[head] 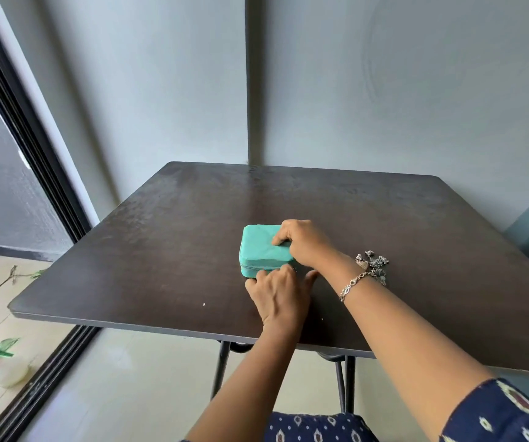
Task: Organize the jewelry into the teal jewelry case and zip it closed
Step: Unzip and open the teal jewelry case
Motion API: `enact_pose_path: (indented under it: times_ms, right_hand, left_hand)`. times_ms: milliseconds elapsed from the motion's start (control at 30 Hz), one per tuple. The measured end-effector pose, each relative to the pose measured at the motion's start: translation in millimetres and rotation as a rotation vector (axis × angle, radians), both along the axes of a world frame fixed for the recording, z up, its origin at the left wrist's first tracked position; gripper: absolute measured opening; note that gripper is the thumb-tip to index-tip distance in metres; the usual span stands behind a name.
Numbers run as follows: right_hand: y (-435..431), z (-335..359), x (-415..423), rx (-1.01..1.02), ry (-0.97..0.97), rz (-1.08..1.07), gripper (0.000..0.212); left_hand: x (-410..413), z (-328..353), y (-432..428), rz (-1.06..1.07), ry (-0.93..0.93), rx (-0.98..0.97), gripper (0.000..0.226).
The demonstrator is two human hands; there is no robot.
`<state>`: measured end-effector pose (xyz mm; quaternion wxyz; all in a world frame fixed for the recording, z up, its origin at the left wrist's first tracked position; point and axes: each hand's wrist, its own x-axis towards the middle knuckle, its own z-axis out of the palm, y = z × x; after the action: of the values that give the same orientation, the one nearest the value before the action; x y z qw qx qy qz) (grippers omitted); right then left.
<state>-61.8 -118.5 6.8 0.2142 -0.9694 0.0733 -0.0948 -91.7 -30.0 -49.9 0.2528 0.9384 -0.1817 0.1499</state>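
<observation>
A closed teal jewelry case [258,250] lies flat near the middle of the dark table [167,237]. My right hand [304,244] grips the case's right end, thumb on the lid and fingers curled over the far right corner. At the case's front edge my left hand [280,293] has its fingertips against the zipper line; what they hold is hidden. A small heap of silver jewelry [372,262] sits on the table to the right, just behind my right wrist. A silver chain bracelet [352,284] is on that wrist.
The table stands in a corner of grey walls. A sliding door frame [30,148] runs along the left, with a white plastic bag [6,365] on the floor beyond it. Black table legs [221,368] show under the front edge.
</observation>
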Motion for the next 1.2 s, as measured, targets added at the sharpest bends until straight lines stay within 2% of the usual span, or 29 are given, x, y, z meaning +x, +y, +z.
enact_pose_path:
  times_ms: [200,567,767,867,1000,1200]
  right_hand:
    - [-1,-2,3,0.024,-0.003,-0.015,0.04]
    - [-1,-10,3,0.054,-0.048,-0.033,0.04]
    - [-1,-15,2,0.092,-0.071,-0.037,0.039]
    - [-1,-15,3,0.084,-0.067,-0.054,0.041]
    - [-1,-16,3,0.069,-0.071,-0.063,0.043]
    - [1,-17,3,0.054,-0.086,-0.077,0.043]
  left_hand:
    - [7,-1,-6,0.054,0.095,0.063,0.041]
    - [10,-10,2,-0.02,0.019,-0.046,0.023]
    - [17,-8,16,-0.088,0.023,0.053,0.044]
    - [24,-4,31,-0.053,-0.063,0.067,0.055]
    - [40,-4,58,-0.015,-0.05,0.099,0.027]
    - [58,-4,82,-0.043,-0.086,0.112,0.031]
